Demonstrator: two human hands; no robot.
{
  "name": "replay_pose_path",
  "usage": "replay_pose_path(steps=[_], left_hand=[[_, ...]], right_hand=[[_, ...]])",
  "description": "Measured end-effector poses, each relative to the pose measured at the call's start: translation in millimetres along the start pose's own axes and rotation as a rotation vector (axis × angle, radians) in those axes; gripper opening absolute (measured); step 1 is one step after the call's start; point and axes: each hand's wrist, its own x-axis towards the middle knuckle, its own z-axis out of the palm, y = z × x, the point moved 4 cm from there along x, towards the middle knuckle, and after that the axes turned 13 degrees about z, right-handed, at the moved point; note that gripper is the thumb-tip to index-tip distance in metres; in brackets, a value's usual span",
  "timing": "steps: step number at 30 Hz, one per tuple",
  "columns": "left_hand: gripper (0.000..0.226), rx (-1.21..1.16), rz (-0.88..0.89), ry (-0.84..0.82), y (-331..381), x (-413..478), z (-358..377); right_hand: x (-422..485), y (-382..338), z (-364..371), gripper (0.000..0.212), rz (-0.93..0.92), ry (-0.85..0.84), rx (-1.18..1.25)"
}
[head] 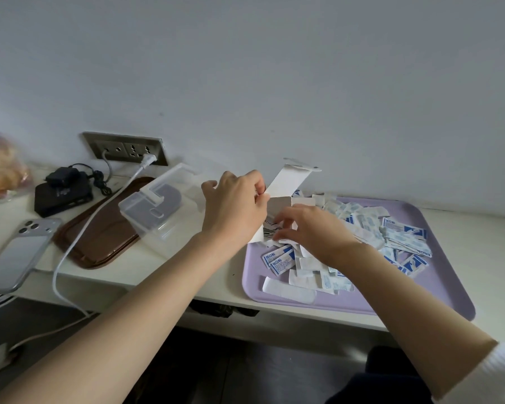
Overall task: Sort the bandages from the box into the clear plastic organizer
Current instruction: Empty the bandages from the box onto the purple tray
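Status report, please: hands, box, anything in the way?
Left hand grips box. Right hand pinches bandages at its mouth, over purple tray. Organizer apart, untouched. Nothing blocking.

- The organizer (155, 209), left of centre, was clear, glossy plastic.
- The box (280, 205) looked like matt card.
- The bandages (277, 259) had smooth paper wrappers.
- The lilac tray (438, 290) at right looked matt, smooth plastic.

The white table (158, 266) carries a lilac tray (438, 275), a brown tray (99, 243), a phone (21, 255) and a black box (62, 196).

L hand (234, 206) round open box (280, 207) — R hand (312, 231) on bandages (268, 233) at its mouth, over purple tray (449, 275)
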Motion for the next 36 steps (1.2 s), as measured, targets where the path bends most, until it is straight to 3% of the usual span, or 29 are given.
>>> replay_pose_path(steps=[10, 15, 20, 29, 32, 36], left_hand=[[0.018, -0.076, 0.030, 0.015, 15, 6, 2], [0.017, -0.092, -0.026, 0.014, -4, 6, 4], [0.014, -0.039, -0.049, 0.038, -24, 2, 5], [0.018, 0.017, -0.078, 0.084, -37, -3, -6], [0.018, 0.044, -0.046, 0.124, -32, 0, -11], [0.018, 0.032, -0.029, 0.141, -26, 5, -13]], right_hand=[[6, 11, -11, 0.019, 0.063, 0.212, -0.089], [2, 15, -33, 0.014, 0.118, 0.430, 0.060], [0, 23, -44, 0.015, 0.145, 0.545, 0.146], [8, 50, -40, 0.017, 0.280, 0.532, 0.207], [9, 52, -36, 0.029, 0.304, 0.474, 0.135], [6, 33, -31, 0.030, 0.194, 0.390, 0.149]])
